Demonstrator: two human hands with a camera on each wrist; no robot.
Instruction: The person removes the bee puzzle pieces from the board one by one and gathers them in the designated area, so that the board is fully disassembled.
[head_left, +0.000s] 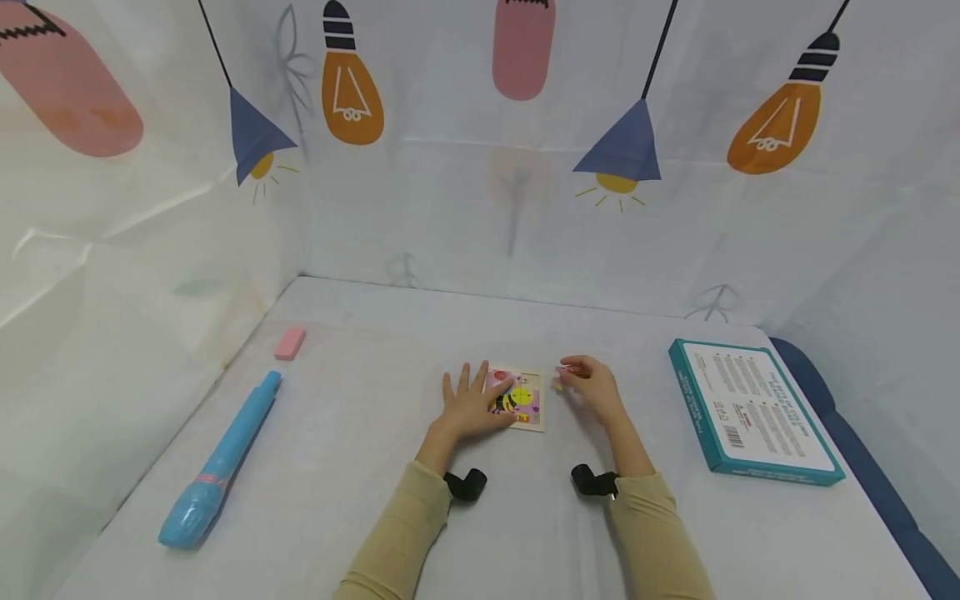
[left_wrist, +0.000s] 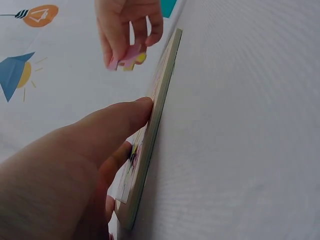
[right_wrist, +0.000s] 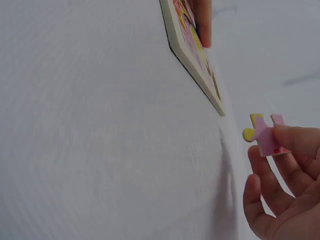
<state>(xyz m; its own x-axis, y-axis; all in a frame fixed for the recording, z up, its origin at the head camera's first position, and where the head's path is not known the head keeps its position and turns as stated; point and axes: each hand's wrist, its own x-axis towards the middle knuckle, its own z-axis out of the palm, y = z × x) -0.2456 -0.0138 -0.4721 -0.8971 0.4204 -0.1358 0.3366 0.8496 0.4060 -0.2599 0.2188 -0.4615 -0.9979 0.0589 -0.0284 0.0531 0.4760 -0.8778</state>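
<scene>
A small wooden jigsaw puzzle (head_left: 536, 402) with a bee picture and a pale frame lies flat on the white table. My left hand (head_left: 467, 412) rests on its left part with fingers spread, covering some of the picture. The left wrist view has the thumb (left_wrist: 135, 112) lying straight along the board's near edge. Just right of the puzzle, my right hand (head_left: 597, 390) pinches a pink puzzle piece (right_wrist: 266, 139) with yellow knobs between thumb and fingers. That piece is held above the table, apart from the board. Bare wood shows at the puzzle's upper right.
A blue bottle-shaped object (head_left: 225, 458) lies on the left, with a pink block (head_left: 289, 343) beyond it. On the right is a teal and white box (head_left: 757, 412). A white printed curtain (head_left: 450, 208) bounds the back. Black devices (head_left: 467, 485) sit at both wrists.
</scene>
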